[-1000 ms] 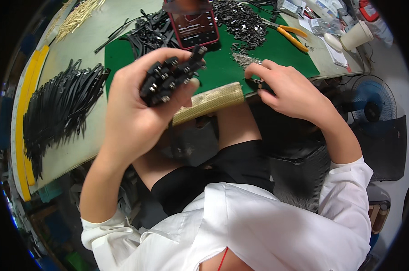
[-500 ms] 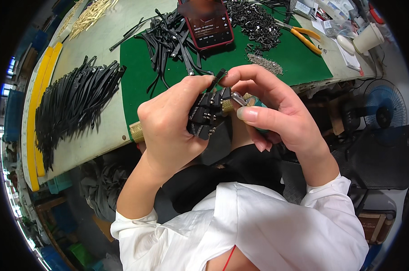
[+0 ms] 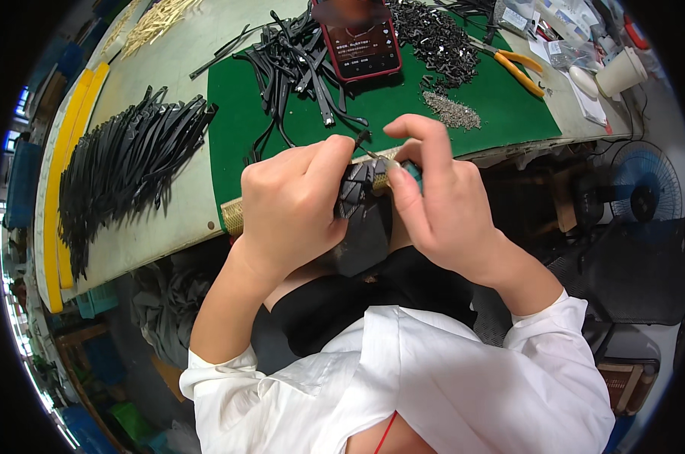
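1. Head view: left hand (image 3: 293, 200), closed round a bundle of slim black pieces (image 3: 352, 189), smooth and stiff, held just off the bench's near edge.
2. Right hand (image 3: 448, 204), thumb and fingers pinching a small tool (image 3: 412, 172), teal handle, thin metal shaft pointing at the bundle's upper end; contact too blurred to tell.
3. Bench (image 3: 161, 227), pale, hard-topped; gold mesh roll (image 3: 232, 217) along its near edge.
4. Green mat (image 3: 232, 144), flat, carrying a tangle of black strips (image 3: 282, 68), a heap of black bits (image 3: 441, 49) and silvery grains (image 3: 452, 110), these nearer the mat's right corner.
5. Black strips, glossy, fanned out (image 3: 130, 166) towards the bench's left edge.
6. Changed since half a second ago: right forefinger, then close to the bundle's upper end, now raised and crooked. A second ago, hands well apart.
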A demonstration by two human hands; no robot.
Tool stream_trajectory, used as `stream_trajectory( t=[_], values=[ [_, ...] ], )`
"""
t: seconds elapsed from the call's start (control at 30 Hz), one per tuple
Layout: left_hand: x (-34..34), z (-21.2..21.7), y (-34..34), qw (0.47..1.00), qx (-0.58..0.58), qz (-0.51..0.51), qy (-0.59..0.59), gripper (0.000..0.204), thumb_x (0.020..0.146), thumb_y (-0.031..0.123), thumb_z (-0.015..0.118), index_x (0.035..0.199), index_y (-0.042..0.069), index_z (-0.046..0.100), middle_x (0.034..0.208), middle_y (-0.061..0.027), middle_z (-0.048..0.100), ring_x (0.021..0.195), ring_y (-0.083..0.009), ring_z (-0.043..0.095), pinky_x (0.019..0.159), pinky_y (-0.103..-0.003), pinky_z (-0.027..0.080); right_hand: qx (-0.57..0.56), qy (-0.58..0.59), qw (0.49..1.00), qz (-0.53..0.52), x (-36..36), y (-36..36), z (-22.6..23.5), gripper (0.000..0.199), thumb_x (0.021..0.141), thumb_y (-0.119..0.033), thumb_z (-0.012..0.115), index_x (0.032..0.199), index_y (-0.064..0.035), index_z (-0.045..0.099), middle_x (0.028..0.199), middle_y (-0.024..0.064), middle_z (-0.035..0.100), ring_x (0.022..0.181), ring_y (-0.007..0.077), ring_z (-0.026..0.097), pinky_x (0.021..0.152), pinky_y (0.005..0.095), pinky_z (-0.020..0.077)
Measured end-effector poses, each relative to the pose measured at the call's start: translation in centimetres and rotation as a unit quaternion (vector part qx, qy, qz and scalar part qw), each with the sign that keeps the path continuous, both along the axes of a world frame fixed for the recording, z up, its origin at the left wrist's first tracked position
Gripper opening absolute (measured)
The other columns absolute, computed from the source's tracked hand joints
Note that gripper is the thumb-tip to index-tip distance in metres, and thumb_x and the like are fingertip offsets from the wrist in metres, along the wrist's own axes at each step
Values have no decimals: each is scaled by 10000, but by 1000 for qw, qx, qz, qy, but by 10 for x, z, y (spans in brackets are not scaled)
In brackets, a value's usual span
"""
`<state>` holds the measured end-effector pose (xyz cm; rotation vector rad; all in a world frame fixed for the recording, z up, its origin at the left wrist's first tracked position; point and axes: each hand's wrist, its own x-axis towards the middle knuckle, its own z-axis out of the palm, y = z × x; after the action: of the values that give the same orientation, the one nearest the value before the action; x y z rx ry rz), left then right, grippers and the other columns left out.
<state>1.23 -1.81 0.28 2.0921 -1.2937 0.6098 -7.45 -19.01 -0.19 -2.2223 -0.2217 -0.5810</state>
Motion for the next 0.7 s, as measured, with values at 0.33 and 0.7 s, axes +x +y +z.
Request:
stream_trajectory(
  t=[0.33,0.7],
  values=[
    [68,14,5,983,46,179,-3,229,791,39,712,1013,62,665,863,-160,694,836,-366,670,684,-399,506,-36,96,994,-33,-8,-17,4,531,860,-211,728,1277,-32,452,815,183,673,674,370,673,583,421,519],
    [122,17,-14,934,351,-59,-38,485,592,-58,715,1063,58,693,1216,-66,629,934,-341,655,809,-433,536,1,136,985,-106,-13,-77,14,408,860,-136,672,1229,-59,516,817,147,618,717,307,651,682,375,507]
  ],
)
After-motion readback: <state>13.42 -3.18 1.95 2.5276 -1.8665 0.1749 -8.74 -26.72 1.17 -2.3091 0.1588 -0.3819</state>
